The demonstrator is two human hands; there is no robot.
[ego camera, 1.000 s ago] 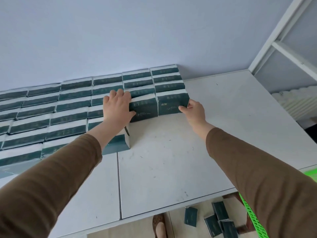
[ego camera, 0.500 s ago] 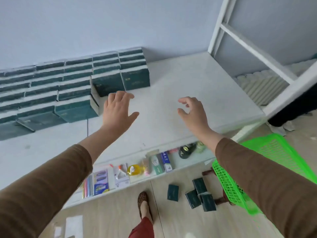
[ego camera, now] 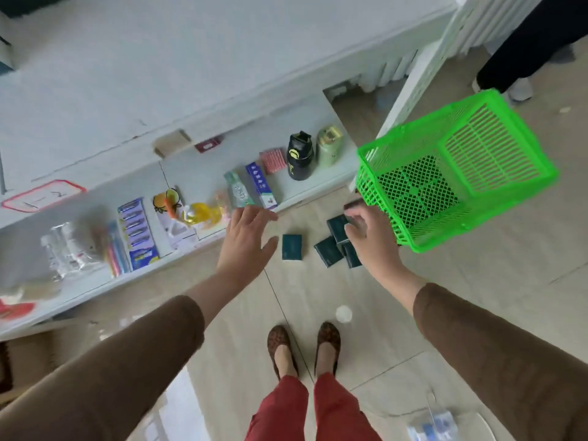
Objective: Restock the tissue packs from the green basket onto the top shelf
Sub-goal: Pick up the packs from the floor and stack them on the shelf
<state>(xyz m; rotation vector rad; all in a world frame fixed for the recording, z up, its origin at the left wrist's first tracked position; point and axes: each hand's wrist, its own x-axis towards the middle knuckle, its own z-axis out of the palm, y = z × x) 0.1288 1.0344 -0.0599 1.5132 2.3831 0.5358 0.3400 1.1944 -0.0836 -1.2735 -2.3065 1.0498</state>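
Note:
Several dark green tissue packs lie on the floor: one alone, a cluster beside it partly behind my right hand. The green basket stands to their right with nothing visible inside. My left hand hovers with fingers spread above the floor, left of the single pack. My right hand hovers over the cluster, fingers loosely curled, holding nothing. The white top shelf fills the upper left; only dark corners of its stacked packs show at the left edge.
A lower shelf holds toothpaste boxes, a black bottle, a green bottle, toothbrush packs and bagged goods. My feet stand on the tiled floor. Another person's dark leg and shoe are at top right. A white shelf post rises beside the basket.
Both hands left the stacked packs on the top shelf and dropped toward the floor. The view swung down from the shelf to the loose packs and basket.

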